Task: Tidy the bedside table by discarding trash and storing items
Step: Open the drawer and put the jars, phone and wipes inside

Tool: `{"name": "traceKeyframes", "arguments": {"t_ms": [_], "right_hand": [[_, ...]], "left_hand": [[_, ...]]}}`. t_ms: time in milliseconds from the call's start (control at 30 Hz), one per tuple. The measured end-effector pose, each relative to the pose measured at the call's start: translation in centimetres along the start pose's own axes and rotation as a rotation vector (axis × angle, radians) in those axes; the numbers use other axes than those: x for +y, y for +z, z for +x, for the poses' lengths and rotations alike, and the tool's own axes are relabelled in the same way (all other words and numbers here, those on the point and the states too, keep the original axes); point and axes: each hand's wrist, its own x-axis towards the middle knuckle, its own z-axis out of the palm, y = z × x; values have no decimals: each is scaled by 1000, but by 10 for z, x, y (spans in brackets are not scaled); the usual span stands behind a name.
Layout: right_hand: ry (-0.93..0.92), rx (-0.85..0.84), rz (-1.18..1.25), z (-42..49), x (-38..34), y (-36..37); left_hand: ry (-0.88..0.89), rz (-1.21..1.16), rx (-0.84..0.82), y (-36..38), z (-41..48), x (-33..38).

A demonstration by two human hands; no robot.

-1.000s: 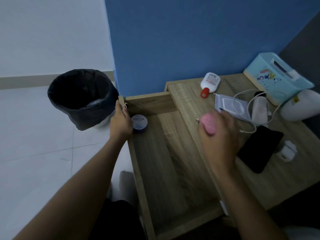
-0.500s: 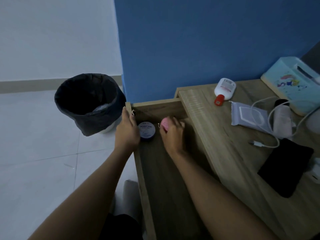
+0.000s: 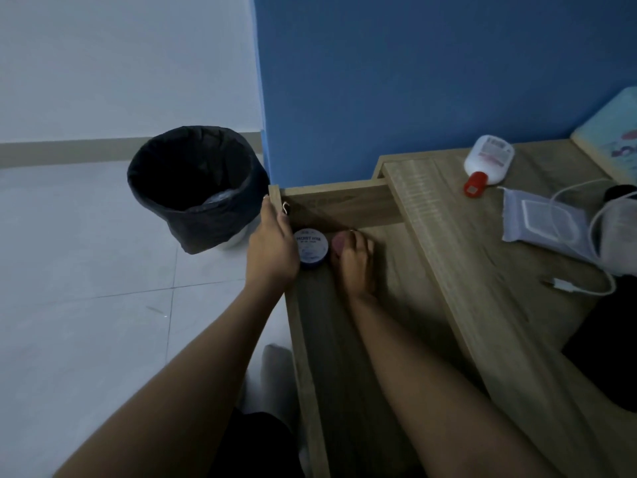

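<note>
The wooden drawer (image 3: 344, 205) of the bedside table (image 3: 482, 270) stands pulled out. My left hand (image 3: 274, 248) grips the drawer's far left corner. In that corner lies a round blue jar (image 3: 312, 248). My right hand (image 3: 355, 262) holds a small pink object (image 3: 338, 243) down on the drawer floor right beside the jar. On the tabletop lie a white bottle with a red cap (image 3: 487, 162), a grey wipes pack (image 3: 544, 220) and a white charging cable (image 3: 582, 288).
A bin lined with a black bag (image 3: 193, 188) stands on the tiled floor left of the drawer, against the blue wall. A light blue tissue box (image 3: 610, 150) sits at the table's far right. A black phone (image 3: 606, 343) lies at the right edge.
My right hand carried the pink object from above the tabletop down into the drawer's far corner, beside the blue jar. My left hand stayed on the drawer's corner. The view shifted left.
</note>
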Motion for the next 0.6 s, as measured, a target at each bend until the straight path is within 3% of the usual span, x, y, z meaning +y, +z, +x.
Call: {"name": "traceKeyframes", "arguments": {"t_ms": [233,333,600], "right_hand": [[55,-18,78,-2,-5,-8],[74,87,130,-16,-15,-30],[-161,459,206,-76,-19,-170]], "left_hand": [[-29,34,4,-1,1,0],[-50,52,-10,-3,-3,0],[-212,118,-133,-21,-22,24]]}}
